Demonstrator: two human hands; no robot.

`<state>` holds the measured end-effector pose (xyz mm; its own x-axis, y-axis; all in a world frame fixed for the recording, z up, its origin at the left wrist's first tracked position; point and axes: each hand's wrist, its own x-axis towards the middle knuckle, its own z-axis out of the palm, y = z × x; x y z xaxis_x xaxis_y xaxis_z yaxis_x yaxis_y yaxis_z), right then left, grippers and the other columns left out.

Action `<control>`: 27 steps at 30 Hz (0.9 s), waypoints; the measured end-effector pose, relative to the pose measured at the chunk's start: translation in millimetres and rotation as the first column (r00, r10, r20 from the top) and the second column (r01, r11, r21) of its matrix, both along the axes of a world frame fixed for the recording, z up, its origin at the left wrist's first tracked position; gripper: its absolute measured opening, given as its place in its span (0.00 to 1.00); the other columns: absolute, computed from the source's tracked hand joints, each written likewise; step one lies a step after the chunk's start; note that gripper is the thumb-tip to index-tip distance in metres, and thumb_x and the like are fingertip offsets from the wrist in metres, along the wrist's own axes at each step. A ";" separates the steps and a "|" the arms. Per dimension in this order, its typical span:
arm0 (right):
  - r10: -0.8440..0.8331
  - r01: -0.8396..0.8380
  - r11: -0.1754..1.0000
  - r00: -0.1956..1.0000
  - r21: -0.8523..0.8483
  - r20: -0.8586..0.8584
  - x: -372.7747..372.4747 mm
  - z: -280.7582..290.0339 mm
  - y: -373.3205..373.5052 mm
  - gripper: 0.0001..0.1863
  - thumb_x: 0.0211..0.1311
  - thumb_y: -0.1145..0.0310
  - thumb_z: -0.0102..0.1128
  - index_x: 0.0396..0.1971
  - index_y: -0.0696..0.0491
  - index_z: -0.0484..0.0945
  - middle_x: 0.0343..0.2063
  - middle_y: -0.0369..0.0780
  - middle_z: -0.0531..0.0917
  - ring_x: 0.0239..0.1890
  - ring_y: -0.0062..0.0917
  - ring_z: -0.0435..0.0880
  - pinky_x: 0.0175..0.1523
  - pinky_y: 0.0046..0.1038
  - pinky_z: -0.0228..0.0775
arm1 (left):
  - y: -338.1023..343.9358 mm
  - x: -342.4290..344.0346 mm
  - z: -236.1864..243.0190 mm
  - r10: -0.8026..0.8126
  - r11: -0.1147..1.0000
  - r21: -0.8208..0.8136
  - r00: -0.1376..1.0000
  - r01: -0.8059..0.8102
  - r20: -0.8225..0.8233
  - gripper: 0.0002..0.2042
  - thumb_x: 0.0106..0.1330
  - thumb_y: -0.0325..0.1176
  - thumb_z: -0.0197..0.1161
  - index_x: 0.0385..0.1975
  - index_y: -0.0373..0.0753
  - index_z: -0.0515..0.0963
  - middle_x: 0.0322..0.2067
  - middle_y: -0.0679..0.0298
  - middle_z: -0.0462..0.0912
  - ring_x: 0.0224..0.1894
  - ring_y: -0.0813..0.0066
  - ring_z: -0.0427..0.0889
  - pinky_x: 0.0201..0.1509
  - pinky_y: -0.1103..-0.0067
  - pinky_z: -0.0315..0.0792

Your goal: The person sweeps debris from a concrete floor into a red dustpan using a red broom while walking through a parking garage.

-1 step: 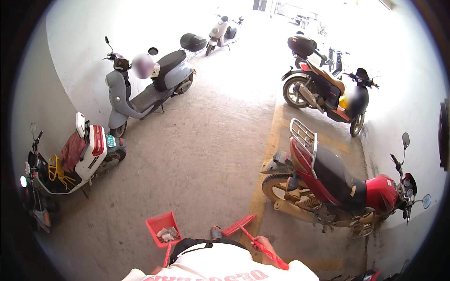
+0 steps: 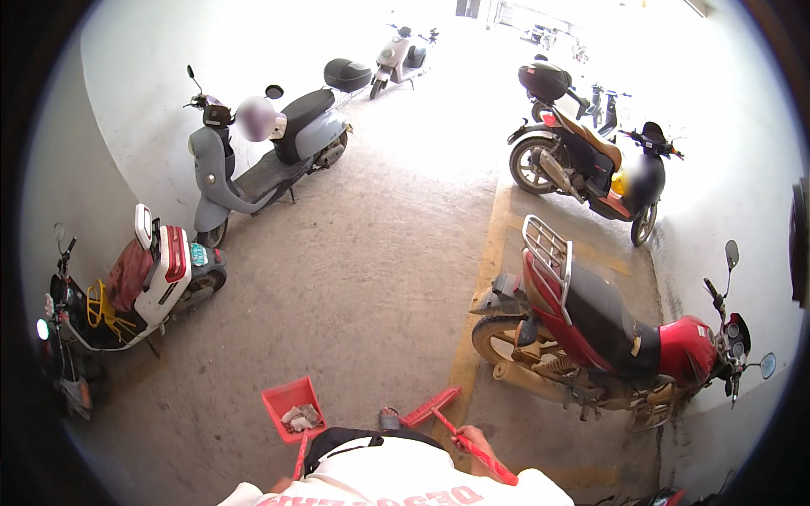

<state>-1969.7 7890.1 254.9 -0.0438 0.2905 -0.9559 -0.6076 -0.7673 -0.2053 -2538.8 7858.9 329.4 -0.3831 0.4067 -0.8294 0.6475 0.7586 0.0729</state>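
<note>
At the bottom, my right hand (image 2: 469,441) grips the red handle of a broom (image 2: 427,408), whose red head is just beside my sandaled foot (image 2: 390,419). To the left, a red dustpan (image 2: 276,406) holds crumpled pale scraps (image 2: 300,417). Its handle runs down to my left hand (image 2: 280,486), which is mostly hidden behind my white shirt and appears closed on it.
A red motorcycle (image 2: 680,346) stands close at right, beside a yellow floor line (image 2: 480,278); a dark scooter (image 2: 601,160) is behind it. Along the left wall (image 2: 110,101) are a white-and-red scooter (image 2: 160,291), a grey scooter (image 2: 246,190) and, farther back, a pale scooter (image 2: 392,61).
</note>
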 end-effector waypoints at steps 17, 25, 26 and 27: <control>0.193 -0.186 0.981 0.915 -0.055 0.355 -24.6 57.1 124.1 0.07 0.52 0.73 0.51 0.22 0.61 0.72 0.16 0.44 0.77 0.13 0.29 0.75 0.20 0.26 0.68 | 331.4 89.3 64.7 0.103 0.992 0.051 0.982 -0.113 0.155 0.18 0.52 0.36 0.63 0.33 0.22 0.77 0.28 0.53 0.81 0.27 0.65 0.81 0.27 0.68 0.72; 0.230 -0.723 0.400 0.674 0.563 0.702 -33.0 65.3 234.1 0.06 0.48 0.71 0.58 0.24 0.58 0.78 0.20 0.45 0.78 0.29 0.27 0.78 0.33 0.28 0.68 | 487.1 61.6 -14.9 -0.048 0.997 0.074 0.938 0.024 0.343 0.18 0.52 0.39 0.64 0.28 0.24 0.78 0.20 0.58 0.77 0.20 0.71 0.74 0.21 0.69 0.66; 0.259 -0.656 0.428 0.748 0.622 0.611 -41.1 86.6 268.6 0.06 0.48 0.71 0.58 0.24 0.59 0.78 0.19 0.46 0.78 0.28 0.28 0.78 0.32 0.29 0.68 | 494.6 40.5 -29.9 -0.084 0.993 0.110 0.898 0.039 0.432 0.18 0.52 0.38 0.65 0.28 0.24 0.77 0.20 0.58 0.77 0.20 0.71 0.74 0.21 0.70 0.66; 0.292 -0.645 0.509 0.752 0.570 0.591 -36.2 83.4 279.4 0.07 0.49 0.70 0.57 0.24 0.58 0.78 0.18 0.47 0.77 0.26 0.29 0.79 0.30 0.30 0.68 | 512.3 45.9 -37.7 -0.131 0.988 0.138 0.831 0.066 0.541 0.17 0.52 0.38 0.65 0.27 0.24 0.77 0.20 0.58 0.77 0.19 0.71 0.74 0.20 0.70 0.66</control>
<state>-2005.9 8169.4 338.3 -0.0920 0.9089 -0.4067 0.0658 -0.4020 -0.9133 -2492.9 8371.1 291.8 0.1668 0.5175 -0.8393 0.5474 0.6594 0.5154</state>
